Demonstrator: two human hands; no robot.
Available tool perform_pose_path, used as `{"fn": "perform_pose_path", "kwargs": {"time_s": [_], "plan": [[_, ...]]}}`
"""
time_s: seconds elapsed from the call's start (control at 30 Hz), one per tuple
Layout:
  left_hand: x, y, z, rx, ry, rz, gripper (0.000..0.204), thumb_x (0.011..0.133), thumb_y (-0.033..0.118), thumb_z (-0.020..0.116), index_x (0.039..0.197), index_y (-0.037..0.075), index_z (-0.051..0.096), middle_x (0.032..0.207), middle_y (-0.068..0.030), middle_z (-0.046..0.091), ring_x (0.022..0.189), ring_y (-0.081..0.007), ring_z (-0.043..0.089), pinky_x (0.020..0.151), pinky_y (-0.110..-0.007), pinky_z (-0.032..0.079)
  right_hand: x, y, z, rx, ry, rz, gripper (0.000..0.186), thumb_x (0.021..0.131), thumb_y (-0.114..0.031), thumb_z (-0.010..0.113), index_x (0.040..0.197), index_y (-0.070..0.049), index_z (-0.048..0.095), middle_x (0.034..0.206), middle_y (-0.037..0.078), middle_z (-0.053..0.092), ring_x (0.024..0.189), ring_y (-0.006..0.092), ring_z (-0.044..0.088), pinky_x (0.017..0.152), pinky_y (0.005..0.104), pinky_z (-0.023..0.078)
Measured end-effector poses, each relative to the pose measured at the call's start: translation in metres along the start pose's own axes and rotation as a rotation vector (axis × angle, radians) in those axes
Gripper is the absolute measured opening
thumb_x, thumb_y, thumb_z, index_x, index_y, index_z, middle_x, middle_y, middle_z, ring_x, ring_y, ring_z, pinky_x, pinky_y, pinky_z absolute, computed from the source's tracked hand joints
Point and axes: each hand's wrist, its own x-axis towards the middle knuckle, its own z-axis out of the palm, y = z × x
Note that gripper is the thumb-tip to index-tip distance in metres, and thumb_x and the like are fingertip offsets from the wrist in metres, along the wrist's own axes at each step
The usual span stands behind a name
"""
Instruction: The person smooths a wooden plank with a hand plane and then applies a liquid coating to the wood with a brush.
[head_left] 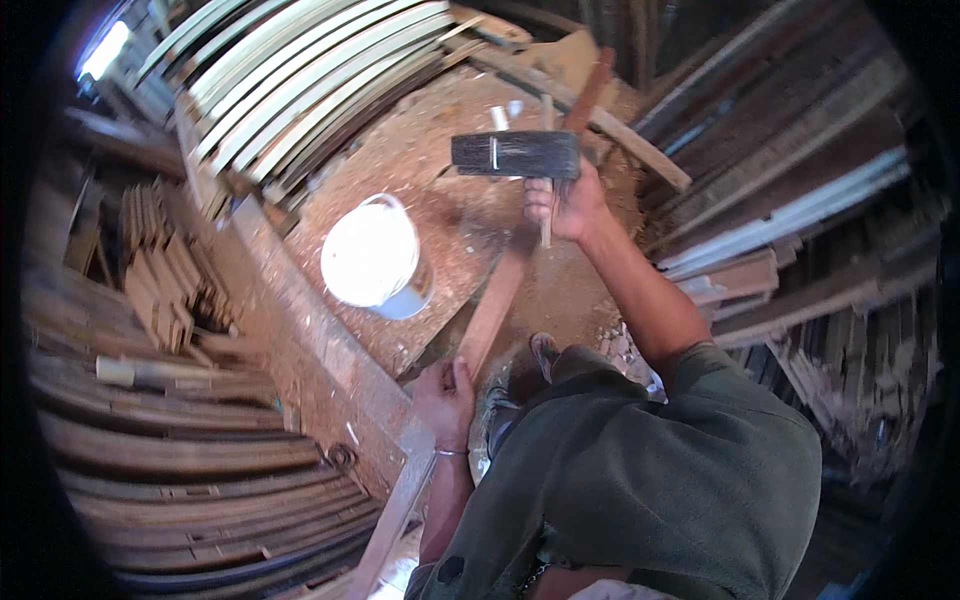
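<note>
Green shirt (690, 460), lower right; upper-centre plane (518, 158), probably hefty, best held by crossbar (546, 226), clasped by right fingers (538, 200); left fingers (431, 378) on plank (496, 308), grip unclear.

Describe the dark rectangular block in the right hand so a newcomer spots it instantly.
Find the round white plastic bucket left of centre. Up and right of it, the person's right hand grips a dark, rectangular wooden block. Its near-black face, crossed by one short pale line, sets it apart from the long reddish-brown plank below.
</note>
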Motion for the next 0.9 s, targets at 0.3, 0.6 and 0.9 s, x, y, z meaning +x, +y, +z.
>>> {"fn": "perform_pose_path", "kwargs": {"time_s": [0.3, 0.6, 0.9], "plan": [[-0.011, -0.014, 0.007, -0.005, -0.083, 0.051, 0.037, 0.089, 0.029, 0.066, 0.104, -0.005, 0.065, 0.097, -0.0223, 0.066, 0.090, -0.0366, 0.063, 0.082, -0.043, 0.050, -0.224, -0.025, 0.009, -0.042, -0.033, -0.475, 0.062, 0.084, -0.075, 0.042, 0.096, -0.017, 0.061, 0.071, 0.003, 0.048, 0.056, 0.0179, 0.038, 0.050, 0.0311, 0.031], [0.000, 0.013, -0.009, 0.206, -0.375, -0.188, 0.056, 0.087, 0.056, 0.064, 0.121, 0.012, 0.064, 0.107, -0.0218, 0.068, 0.094, -0.0310, 0.064, 0.088, -0.043, 0.049, -0.488, -0.037, 0.009, -0.359, 0.289, -1.114, 0.091, 0.081, -0.085, 0.031, 0.121, -0.008, 0.057, 0.084, 0.011, 0.064, 0.056, 0.0216, 0.054, 0.046, 0.0324, 0.041], [-0.010, -0.044, 0.055, 0.095, 0.248, 0.516, 0.043, 0.093, 0.036, 0.064, 0.113, -0.003, 0.065, 0.096, -0.0218, 0.068, 0.081, -0.0285, 0.064, 0.079, -0.040, 0.052, -0.748, -0.041, 0.028, -0.479, 0.924, -2.079, 0.065, 0.095, -0.061, 0.038, 0.123, -0.004, 0.055, 0.106, 0.016, 0.066, 0.066, 0.0267, 0.063, 0.049, 0.0343, 0.048]]}}
